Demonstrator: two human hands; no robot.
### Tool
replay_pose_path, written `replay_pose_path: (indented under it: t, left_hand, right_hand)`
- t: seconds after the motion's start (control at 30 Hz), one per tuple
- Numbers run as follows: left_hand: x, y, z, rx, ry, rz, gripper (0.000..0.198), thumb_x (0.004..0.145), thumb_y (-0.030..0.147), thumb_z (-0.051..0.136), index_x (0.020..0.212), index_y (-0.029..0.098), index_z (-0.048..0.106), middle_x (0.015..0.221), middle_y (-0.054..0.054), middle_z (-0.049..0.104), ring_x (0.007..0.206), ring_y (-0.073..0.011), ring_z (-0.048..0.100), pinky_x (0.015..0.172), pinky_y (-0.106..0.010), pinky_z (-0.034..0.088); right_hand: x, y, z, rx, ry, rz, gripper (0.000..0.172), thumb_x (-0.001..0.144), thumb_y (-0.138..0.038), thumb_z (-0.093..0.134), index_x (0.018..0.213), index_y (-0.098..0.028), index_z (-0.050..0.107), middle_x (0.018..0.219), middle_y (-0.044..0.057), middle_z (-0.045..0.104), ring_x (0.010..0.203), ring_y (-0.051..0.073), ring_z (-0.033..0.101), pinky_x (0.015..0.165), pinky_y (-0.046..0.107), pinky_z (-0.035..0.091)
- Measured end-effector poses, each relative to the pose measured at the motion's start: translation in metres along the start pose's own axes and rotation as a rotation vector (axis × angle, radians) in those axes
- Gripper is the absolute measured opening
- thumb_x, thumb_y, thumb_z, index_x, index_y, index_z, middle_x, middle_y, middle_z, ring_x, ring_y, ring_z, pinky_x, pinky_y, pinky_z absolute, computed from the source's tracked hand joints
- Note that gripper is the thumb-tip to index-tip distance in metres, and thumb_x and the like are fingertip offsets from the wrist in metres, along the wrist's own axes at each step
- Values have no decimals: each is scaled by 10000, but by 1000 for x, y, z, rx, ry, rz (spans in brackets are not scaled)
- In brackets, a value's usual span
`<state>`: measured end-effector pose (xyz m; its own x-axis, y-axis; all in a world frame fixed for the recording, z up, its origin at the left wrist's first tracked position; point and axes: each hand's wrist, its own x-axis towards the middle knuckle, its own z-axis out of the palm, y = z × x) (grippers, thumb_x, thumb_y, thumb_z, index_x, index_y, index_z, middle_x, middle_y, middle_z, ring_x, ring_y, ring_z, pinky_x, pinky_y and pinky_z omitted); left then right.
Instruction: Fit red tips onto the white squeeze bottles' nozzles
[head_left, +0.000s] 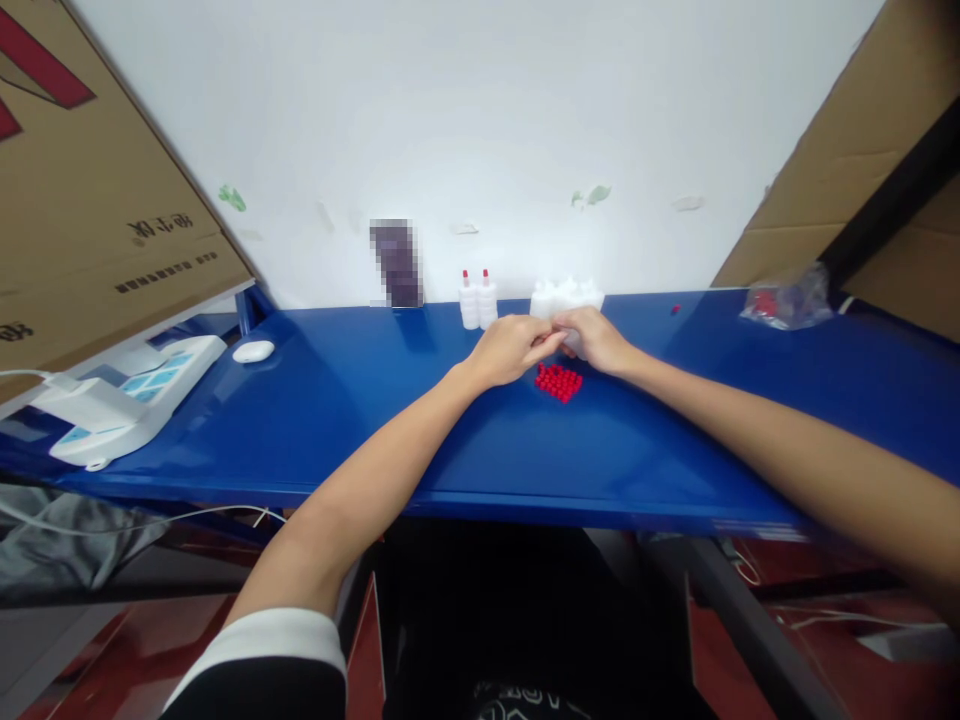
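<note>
Near the back edge of the tabletop, white bottles stand, likely light, squeezable and best held round the body, while left hand and right hand meet before them, fingers drawn close on something I cannot make out, beyond small red caps.

A blue desk is carrying a white power strip and a rounded white case at left. Near the back, two red-tipped bottles are standing, with a white bottle cluster to their right. Small red pieces are lying bunched nearer; a clear bag is resting far right.
</note>
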<state>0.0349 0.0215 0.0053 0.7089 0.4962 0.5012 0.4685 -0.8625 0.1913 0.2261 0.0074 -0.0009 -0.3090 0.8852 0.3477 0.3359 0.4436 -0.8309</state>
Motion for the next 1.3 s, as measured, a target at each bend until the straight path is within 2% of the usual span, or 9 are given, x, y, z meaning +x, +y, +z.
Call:
replay_pose_path:
  t: [0.13,0.3,0.47,0.6,0.77,0.93,1.13,1.2,1.3]
  left_hand:
    - [2,4,-1,90,56,27,439,1073,383,459,699,185,576,743,-40,676,824,-193,607,872,-381,401]
    - [2,-1,4,-40,121,84,401,1096,382,433,831,185,660,758,-32,692,685,-140,600,731,-311,451]
    - [2,-4,7,-69,261,254,383,1104,389,435,899,169,672,1161,-120,762,956,-164,719,802,-300,553]
    - [1,-3,9,-41,241,292,357,1098,359,459,884,171,673,1318,-123,734,1138,-202,729,914,-332,591]
    - [3,-7,13,-106,209,290,393,1102,365,444,819,170,636,1155,-132,777,1072,-198,738,902,-337,590]
    - [2,-21,3,-92,322,101,369,1100,369,431,914,169,679,967,-87,768,819,-147,679,787,-300,530]
    - [-7,-39,-8,98,53,-77,419,1050,378,495,712,173,634,712,-40,668,635,-149,566,634,-286,392]
    - [-7,-37,-10,126,10,-84,419,1044,385,501,707,178,638,710,-38,675,650,-158,579,681,-296,416]
    - [-4,-32,-12,158,38,-69,449,1057,377,473,686,181,632,666,-21,668,665,-160,598,929,-373,461]
  right_hand:
    - [1,3,-1,-32,32,-17,426,911,-425,442,542,-234,529,465,10,502,480,161,474,552,332,389]
    - [5,12,4,70,161,67,487,938,-547,470,582,-226,557,468,6,512,453,152,484,507,311,382]
    - [7,15,7,246,157,168,649,922,-793,373,669,-229,569,488,4,499,424,142,447,442,297,327]
    - [5,10,7,257,86,130,762,881,-913,337,672,-223,584,515,14,500,462,142,457,464,297,340]
    - [6,13,7,220,63,92,755,892,-920,322,705,-229,564,565,18,537,501,149,484,499,310,367]
    - [7,17,6,108,128,112,693,956,-846,306,792,-235,588,524,-2,522,471,157,466,495,317,357]
    - [3,14,5,41,125,78,649,980,-792,342,811,-223,604,526,1,549,484,159,492,529,319,379]
    - [3,13,5,39,120,70,649,978,-791,342,808,-222,605,527,2,552,487,160,494,533,319,380]
    - [2,12,5,46,118,64,647,974,-789,348,805,-220,606,513,-3,544,479,159,485,536,319,379]
